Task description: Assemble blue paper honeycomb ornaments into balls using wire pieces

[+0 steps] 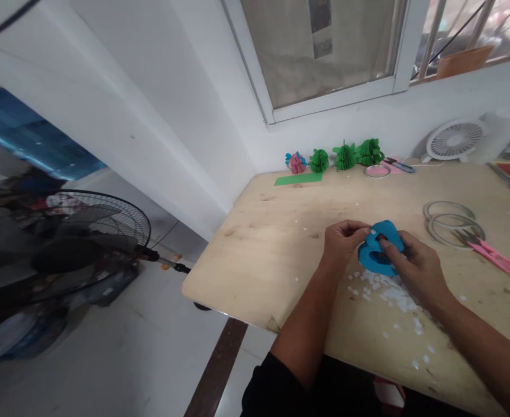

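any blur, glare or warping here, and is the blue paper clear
Head view: blue paper clear in outline, finer edges soft; head view: black floor fan dark and murky; head view: background behind window bars pale, washed out; head view: window frame slants, perhaps camera tilt or wide lens.

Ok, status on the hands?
Left hand at blue piece's edge. Right hand gripping it. White scraps scattered nearby. Pink snips off to the right.

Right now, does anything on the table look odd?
Yes: small white scraps lie scattered loose on the pale wooden tabletop, near the blue rounded piece. They look spilled, unlike the neat row of green and pink figures.
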Available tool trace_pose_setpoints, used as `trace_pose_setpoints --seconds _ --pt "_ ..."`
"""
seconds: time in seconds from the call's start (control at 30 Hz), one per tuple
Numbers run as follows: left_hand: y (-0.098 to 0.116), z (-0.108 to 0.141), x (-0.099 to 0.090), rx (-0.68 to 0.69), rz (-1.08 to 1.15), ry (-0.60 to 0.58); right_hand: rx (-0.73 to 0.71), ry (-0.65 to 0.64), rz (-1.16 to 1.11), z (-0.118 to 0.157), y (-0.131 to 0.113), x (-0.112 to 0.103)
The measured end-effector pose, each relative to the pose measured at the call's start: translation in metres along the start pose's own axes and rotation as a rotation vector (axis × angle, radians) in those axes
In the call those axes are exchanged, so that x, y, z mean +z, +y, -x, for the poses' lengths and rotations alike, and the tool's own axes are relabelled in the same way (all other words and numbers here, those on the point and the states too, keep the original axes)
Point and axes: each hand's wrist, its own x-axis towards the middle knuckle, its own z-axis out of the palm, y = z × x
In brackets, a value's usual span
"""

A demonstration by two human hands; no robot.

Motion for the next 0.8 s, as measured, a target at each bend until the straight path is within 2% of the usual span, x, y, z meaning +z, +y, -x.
trace_pose_setpoints --seconds 0.27,0.5,0.8 --pt "-0.007 -0.001 0.001 0.039 -0.069 0.006 0.055 0.004 -0.056 -0.001 -0.002 0.001" --pt "-0.006 0.0 0.001 0.032 -0.024 0.034 0.099 -0.012 -0.092 -0.001 -0.007 0.002" --pt "-0.02 -0.002 0.002 0.146 -0.177 0.041 0.131 0.026 -0.101 -0.003 -0.006 0.001"
